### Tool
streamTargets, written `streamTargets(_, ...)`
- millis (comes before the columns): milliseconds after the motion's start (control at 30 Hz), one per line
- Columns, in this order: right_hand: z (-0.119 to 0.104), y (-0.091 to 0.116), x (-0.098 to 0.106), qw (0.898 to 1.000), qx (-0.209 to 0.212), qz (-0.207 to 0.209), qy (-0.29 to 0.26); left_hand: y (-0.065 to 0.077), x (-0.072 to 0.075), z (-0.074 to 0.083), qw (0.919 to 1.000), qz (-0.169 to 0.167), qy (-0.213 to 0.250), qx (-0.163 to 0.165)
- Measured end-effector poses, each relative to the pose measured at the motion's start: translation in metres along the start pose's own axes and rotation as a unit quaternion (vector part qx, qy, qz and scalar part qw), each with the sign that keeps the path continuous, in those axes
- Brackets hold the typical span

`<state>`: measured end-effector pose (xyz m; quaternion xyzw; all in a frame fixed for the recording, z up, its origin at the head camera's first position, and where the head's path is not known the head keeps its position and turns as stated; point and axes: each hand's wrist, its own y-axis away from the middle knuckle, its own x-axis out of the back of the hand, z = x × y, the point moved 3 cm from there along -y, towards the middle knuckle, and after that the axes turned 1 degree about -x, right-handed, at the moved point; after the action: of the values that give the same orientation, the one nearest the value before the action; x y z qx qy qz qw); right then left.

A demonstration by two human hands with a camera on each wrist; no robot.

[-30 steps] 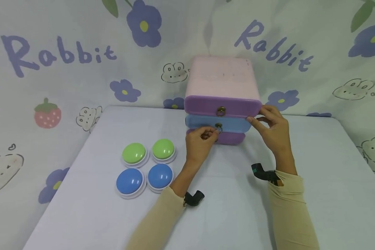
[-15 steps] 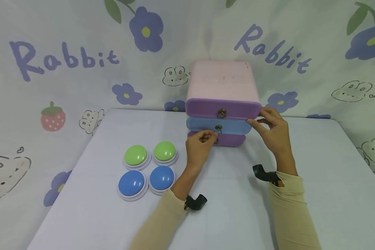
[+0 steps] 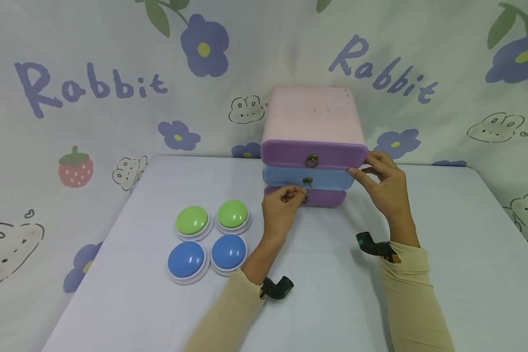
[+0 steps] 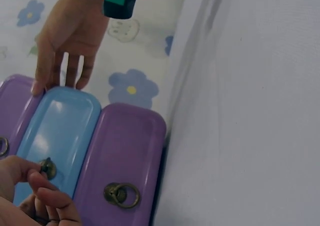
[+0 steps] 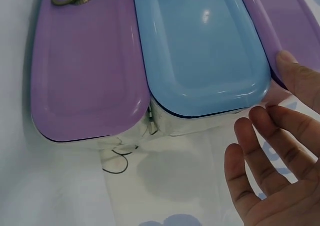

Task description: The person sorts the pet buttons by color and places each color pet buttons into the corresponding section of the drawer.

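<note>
A small pink drawer cabinet (image 3: 314,115) stands at the back of the table. Its top drawer (image 3: 286,154) is purple, the middle one a blue drawer (image 3: 332,180), the bottom one a purple drawer (image 3: 327,198). My left hand (image 3: 278,212) pinches the ring pull (image 3: 307,187) of the blue drawer between thumb and forefinger. At the cabinet's right front corner, my right hand (image 3: 385,189) holds on, its thumb (image 5: 286,60) against the top drawer's edge and its forefinger at the side. The other right fingers are spread loosely. All three drawers look closed.
Left of my left hand sit two green domed push lights (image 3: 191,220) and two blue ones (image 3: 186,259), with white rims. Behind the white table (image 3: 325,293) hangs a rabbit-and-flower printed cloth (image 3: 114,117), close to the cabinet's back.
The head view has tilted slightly, shifting the scene a little downward. My left fingers have lowered slightly with the ring pull. My right hand stays at the cabinet corner.
</note>
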<state>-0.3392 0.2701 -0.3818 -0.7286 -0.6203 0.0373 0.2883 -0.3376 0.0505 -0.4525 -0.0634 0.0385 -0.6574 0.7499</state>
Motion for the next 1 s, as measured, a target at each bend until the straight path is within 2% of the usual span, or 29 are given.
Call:
streamTargets(267,-0.004,-0.001,0.001,1.0,-0.007,0.0,0.01,0.006,-0.001,0.002,0.9999,-0.013,-0.005,-0.001)
streamTargets(467,-0.003,-0.001,0.001,1.0,-0.008,0.0,0.022,0.008,0.001,0.004,0.9999,-0.009,-0.008,0.003)
streamTargets(733,0.028,-0.006,0.003,0.999,-0.009,0.014,0.047,0.012,0.006,0.009,0.9997,-0.012,-0.019,0.004)
streamTargets(1000,0.03,-0.004,0.005,0.999,-0.008,0.005,0.05,0.021,0.011,0.008,0.9996,-0.015,-0.022,0.008)
